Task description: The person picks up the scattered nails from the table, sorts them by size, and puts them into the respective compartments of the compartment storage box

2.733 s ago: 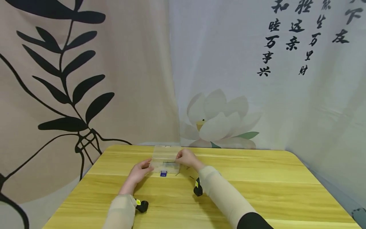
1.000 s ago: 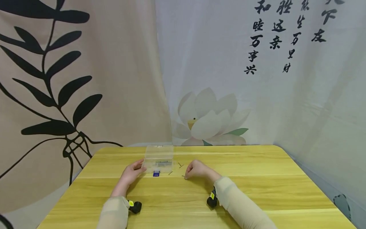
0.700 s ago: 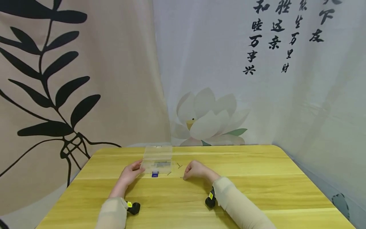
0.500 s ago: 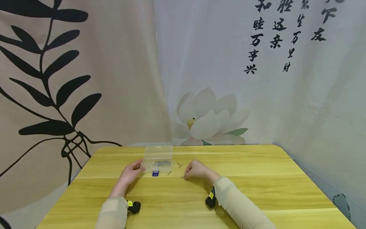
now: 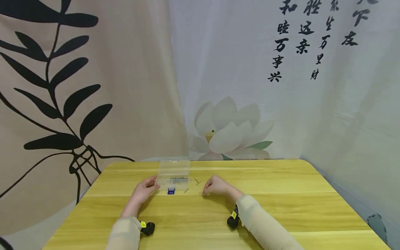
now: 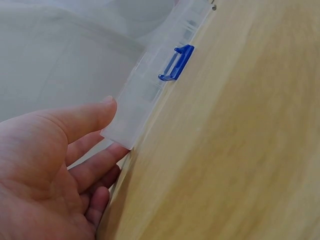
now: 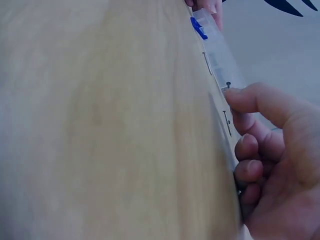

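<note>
Near the middle of the head view, low in the frame, the left hand [image 5: 142, 191] rests on the yellow table [image 5: 281, 208] with relaxed fingers and thumb touching the left corner of the clear plastic box [image 5: 173, 174], whose blue latch [image 5: 170, 191] faces the person. Right of the box, the right hand [image 5: 215, 185] sits with fingers curled, fingertips at a small nail [image 7: 227, 123] on the wood; whether it pinches it I cannot tell. Other nails [image 5: 186, 190] lie between hand and box.

My left hand [image 5: 144, 189] at the box's [image 5: 173, 172] left corner, its latch [image 5: 170, 191] toward me, loose nails [image 5: 186, 190] right of it, my right hand [image 5: 215, 186] beside them, perhaps touching one.
</note>
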`<act>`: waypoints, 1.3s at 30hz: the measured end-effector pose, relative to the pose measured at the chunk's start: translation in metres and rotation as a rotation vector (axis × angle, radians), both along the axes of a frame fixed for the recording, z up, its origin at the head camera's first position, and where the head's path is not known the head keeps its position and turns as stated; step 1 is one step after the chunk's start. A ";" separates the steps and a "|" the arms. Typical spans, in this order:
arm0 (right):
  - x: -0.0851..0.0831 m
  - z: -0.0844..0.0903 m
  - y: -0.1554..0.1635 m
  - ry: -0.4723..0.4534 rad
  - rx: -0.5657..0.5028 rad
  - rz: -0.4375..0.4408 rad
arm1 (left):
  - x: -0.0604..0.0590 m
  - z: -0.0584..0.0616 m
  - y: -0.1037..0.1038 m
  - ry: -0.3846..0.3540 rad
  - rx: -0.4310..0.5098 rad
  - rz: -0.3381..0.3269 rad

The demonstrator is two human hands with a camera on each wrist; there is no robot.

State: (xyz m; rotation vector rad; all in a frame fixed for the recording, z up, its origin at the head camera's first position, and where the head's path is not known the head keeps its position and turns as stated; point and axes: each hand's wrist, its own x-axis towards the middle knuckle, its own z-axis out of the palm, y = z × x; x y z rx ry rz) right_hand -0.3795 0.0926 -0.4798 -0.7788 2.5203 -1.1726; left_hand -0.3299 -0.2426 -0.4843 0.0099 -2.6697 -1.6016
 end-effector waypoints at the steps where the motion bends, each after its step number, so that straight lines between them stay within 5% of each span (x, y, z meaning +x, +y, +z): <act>1: 0.000 0.000 0.001 -0.006 -0.005 -0.001 | 0.000 0.000 0.001 0.000 0.001 -0.003; 21: -0.005 0.018 0.011 -0.065 -0.072 0.055 | -0.006 0.001 0.002 0.019 0.004 0.004; 28: -0.016 0.029 0.021 0.049 -0.088 0.051 | -0.007 0.002 0.003 0.018 0.007 0.004; 39: -0.027 0.053 0.031 0.104 -0.178 0.040 | -0.003 -0.002 0.002 0.005 0.016 0.013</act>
